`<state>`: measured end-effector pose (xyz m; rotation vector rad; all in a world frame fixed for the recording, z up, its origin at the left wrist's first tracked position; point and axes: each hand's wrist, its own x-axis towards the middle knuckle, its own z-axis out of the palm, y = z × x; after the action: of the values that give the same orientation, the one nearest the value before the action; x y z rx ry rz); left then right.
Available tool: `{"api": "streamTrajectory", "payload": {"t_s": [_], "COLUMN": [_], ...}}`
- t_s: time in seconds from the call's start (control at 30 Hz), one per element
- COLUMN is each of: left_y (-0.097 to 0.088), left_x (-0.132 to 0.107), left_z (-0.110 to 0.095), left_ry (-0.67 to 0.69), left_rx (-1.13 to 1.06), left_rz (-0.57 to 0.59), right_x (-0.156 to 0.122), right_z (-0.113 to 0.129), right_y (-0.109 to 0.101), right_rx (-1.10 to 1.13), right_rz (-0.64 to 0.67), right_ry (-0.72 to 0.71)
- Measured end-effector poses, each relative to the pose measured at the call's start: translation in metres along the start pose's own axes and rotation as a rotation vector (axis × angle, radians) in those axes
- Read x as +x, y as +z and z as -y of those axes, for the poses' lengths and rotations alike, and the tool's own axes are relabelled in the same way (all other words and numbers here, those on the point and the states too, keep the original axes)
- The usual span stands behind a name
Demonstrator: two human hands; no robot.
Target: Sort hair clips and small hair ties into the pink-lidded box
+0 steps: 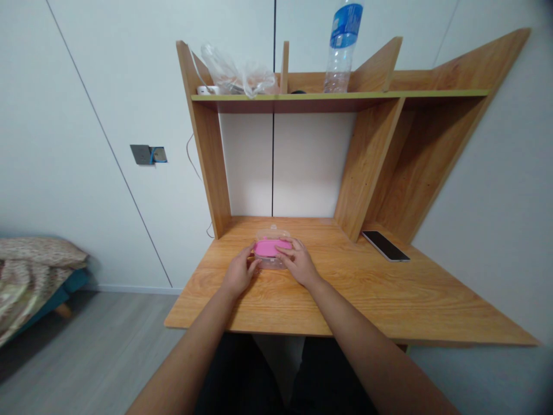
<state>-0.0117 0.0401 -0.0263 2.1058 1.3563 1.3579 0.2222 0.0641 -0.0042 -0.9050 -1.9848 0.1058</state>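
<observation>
A small clear plastic container [271,235] with something pink [265,247] inside stands on the wooden desk [345,288], near its middle. My left hand [239,272] grips the container's left side with curled fingers. My right hand [299,263] holds its right side, fingers bent over the top edge. Both forearms reach in from the bottom of the view.
A black phone [385,245] lies on the desk at the right, by the slanted shelf panel. On the upper shelf [341,95] stand a plastic water bottle [343,49], a crumpled clear bag [242,74] and a white plug. A bed [34,276] is at the far left.
</observation>
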Motion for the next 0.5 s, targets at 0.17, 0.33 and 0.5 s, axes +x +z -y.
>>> {"api": "streamTrajectory", "payload": {"t_s": [0.17, 0.33, 0.5], "left_y": [-0.0010, -0.0032, -0.0036], "left_x": [0.0006, 0.0012, 0.0014], "left_z": [-0.0017, -0.0053, -0.0073], "left_ry": [0.020, 0.050, 0.066], "left_rx": [0.046, 0.091, 0.134], "left_rz": [-0.011, -0.004, 0.001], "right_x": [-0.0016, -0.0021, -0.0030], "right_z": [-0.0001, 0.0013, 0.0046], "right_y": [0.0010, 0.0020, 0.0006], "right_rx": [-0.012, -0.045, -0.083], "right_rz": [-0.001, -0.009, 0.031], "right_ry": [0.007, 0.022, 0.014]}}
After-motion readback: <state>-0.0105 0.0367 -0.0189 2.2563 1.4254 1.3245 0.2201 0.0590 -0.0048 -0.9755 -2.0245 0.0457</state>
